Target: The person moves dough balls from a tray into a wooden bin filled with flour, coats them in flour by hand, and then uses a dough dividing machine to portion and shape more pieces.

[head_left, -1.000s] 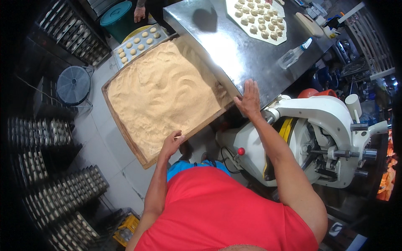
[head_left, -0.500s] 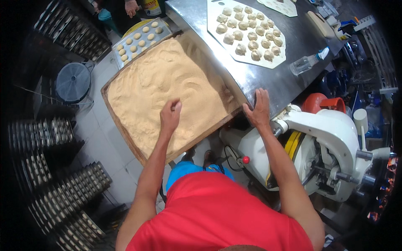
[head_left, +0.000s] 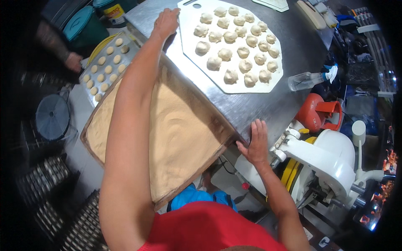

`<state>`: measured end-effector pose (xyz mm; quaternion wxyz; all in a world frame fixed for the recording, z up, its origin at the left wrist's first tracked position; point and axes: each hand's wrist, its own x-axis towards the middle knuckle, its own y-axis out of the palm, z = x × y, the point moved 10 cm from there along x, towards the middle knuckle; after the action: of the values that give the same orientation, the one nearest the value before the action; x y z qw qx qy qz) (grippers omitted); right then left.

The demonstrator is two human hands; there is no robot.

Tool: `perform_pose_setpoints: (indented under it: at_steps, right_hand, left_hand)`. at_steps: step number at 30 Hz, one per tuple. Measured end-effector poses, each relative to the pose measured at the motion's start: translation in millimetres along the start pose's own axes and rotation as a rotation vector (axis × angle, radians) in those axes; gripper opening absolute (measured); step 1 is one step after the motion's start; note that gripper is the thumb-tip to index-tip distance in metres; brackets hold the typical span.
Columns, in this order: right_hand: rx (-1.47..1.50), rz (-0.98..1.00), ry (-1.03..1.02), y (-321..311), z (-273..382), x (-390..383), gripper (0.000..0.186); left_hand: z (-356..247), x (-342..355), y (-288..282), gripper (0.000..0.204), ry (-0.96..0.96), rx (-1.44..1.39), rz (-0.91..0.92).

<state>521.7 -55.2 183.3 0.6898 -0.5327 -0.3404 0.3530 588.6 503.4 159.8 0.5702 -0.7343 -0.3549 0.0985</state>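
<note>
— While my right hand (head_left: 256, 144) lies flat, fingers spread, on the table (head_left: 268, 104) edge at lower centre, what sits nearest it?

— The corner of the one big crumb tray (head_left: 184, 138), touching my fingertips. Its long axis runs from lower centre up to the left of the frame, under my left forearm.

— And my left hand (head_left: 166, 21)?

— Far out at top centre, palm down, fingers curled onto the rim of the white board (head_left: 234, 85). So the left is the nearer one to that board; it lies up and right of the tray.

— Counts?

— One board carrying about twenty-two dough pieces (head_left: 226, 54); one spray bottle (head_left: 307, 79) to its right; at upper left one small tray of dough rounds (head_left: 106, 62), roughly fifteen, with another person's hand (head_left: 73, 61) beside it.
</note>
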Motion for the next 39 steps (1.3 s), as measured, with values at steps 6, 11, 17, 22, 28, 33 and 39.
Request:
perform_pose_setpoints:
  at_steps: [6,11,17,22,28,33,39]
  right_hand:
    - [0.014,0.037,0.046,6.2,-8.3,3.8,0.103]
    - [0.015,0.046,0.05,7.1,-7.6,0.7,0.102]
    - [0.012,0.016,0.035,6.5,-6.4,0.0,0.099]
    - [0.03,-0.044,0.01,-3.3,-4.8,-3.2,0.097]
    - [0.166,-0.2,-0.1,-15.4,-6.2,-17.8,0.07]
    - [1.005,-0.124,0.466,24.4,10.0,-61.8,0.034]
    - [2.192,0.111,0.996,92.2,75.0,-79.0,0.047]
  left_hand:
    - [8.5,69.0,41.8,0.05,0.025,0.217,0.117]
    - [31.0,70.1,43.6,0.041,0.216,0.127,0.121]
    - [30.3,-76.6,-30.2,0.039,0.195,0.095,0.147]
    - [-46.3,-261.1,-87.8,0.033,0.32,-0.121,0.015]
    - [-167.3,-366.2,-70.1,0.022,0.254,-0.274,0.058]
    - [-237.7,-420.7,-67.5,0.022,0.173,-0.291,0.009]
    - [-258.9,-486.9,-80.2,0.022,0.16,-0.254,0.034]
